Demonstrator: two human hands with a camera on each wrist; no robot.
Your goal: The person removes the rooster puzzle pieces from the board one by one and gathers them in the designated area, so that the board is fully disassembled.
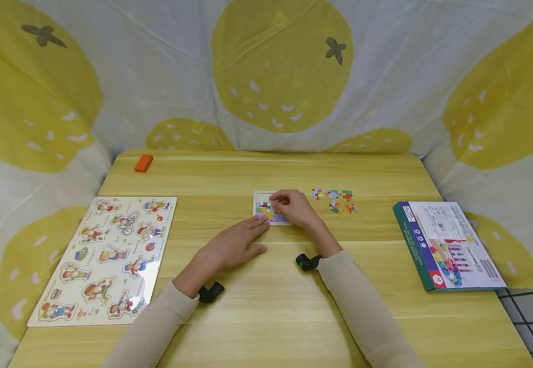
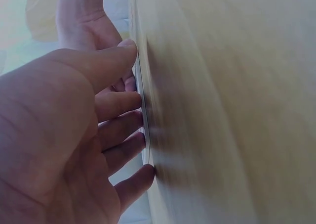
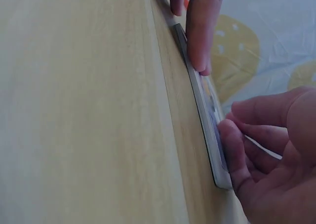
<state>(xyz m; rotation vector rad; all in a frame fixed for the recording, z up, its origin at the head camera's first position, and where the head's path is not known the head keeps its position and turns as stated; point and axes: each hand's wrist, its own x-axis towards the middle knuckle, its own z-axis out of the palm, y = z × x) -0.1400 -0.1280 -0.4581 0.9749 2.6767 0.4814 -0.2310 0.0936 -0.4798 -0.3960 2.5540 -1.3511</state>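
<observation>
A small jigsaw puzzle in a pale square frame lies at the middle of the table, with colourful pieces along its lower part. My left hand rests flat by its lower left corner, fingers extended and fingertips touching the frame's edge. Over the right side of the puzzle is my right hand, thumb and fingers brought together in a pinch on a puzzle piece that they mostly hide. In the right wrist view, the right thumb is low against the puzzle's surface. Several loose puzzle pieces lie to the right of the frame.
On the left lies a large picture board with cartoon figures. An orange block sits at the far left of the wooden table. At the right is a green-edged box. A fruit-patterned cloth hangs behind.
</observation>
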